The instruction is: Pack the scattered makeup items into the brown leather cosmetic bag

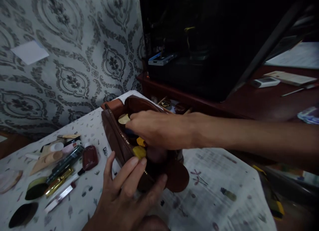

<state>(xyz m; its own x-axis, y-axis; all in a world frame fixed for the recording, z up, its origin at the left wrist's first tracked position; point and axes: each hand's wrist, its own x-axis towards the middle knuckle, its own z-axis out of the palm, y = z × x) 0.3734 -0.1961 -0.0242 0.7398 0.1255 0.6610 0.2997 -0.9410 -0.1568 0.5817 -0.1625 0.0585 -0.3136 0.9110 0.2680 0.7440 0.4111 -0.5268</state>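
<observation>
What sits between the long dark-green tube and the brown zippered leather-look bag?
In the head view, a glossy dark-red bottle, then a strip of white printed table cover before the bag.

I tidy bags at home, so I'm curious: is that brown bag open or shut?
Open: the brown bag gapes along its zipper, and the right hand reaches into it.

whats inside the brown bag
A pale yellow piece and two deeper yellow bits show inside the brown bag; the right hand and shadow hide the rest.
</observation>
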